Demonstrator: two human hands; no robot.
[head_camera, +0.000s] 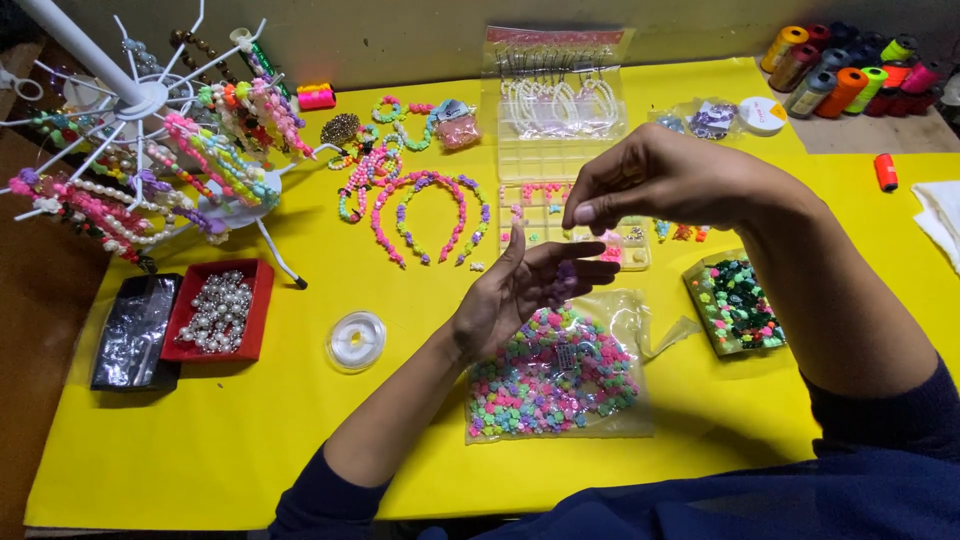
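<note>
On the far left of the yellow desk (150, 450) stands a white display rack (140, 100) with many colourful bead bracelets on its arms. Below it lie a black tray (135, 332) and a red tray of silver pearl beads (218, 310), and near them a small spool of clear cord (355, 341). In the middle, several beaded headbands (425, 215) lie flat, beside a clear compartment box (560, 150).

The left hand (520, 290) is held palm up with the fingers spread loosely, just above a clear bag of pastel beads (555, 375) that lies on the desk in front of the person. A few small beads seem to rest on the palm, but they are too small to tell well. The right hand (665, 180) hovers above it, thumb and forefinger pressed together as in a pinch; what they hold is too small to see.

To the right is a bag of dark green beads (738, 305), and at the far corner a row of thread spools (850, 70).
</note>
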